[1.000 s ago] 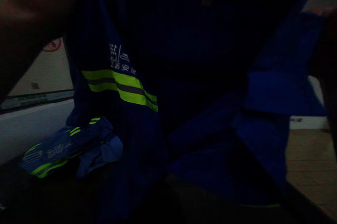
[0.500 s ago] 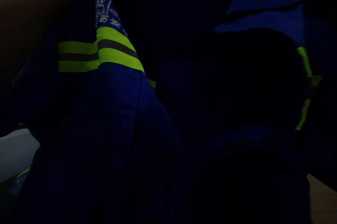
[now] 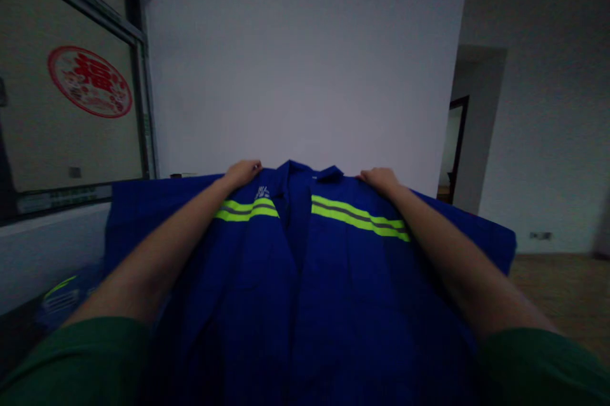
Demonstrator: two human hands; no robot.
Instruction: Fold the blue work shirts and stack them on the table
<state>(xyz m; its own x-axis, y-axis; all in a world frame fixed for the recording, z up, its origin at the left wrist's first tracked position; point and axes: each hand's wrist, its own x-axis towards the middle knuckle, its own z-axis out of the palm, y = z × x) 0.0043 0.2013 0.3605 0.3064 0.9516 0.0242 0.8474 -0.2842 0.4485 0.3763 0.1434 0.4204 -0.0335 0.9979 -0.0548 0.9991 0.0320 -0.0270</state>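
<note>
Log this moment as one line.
left hand: grips blue jacket at one shoulder | right hand: grips other shoulder | jacket: held up, front open at collar | beside: folded garment, dim

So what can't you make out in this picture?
Hem of the jacket: head view, cut off by the bottom edge.
White lettering: head view, too small to read.
Some fingers of the left hand and right hand: head view, behind the jacket.
Clothing: head view, dim, partly behind the left forearm.
</note>
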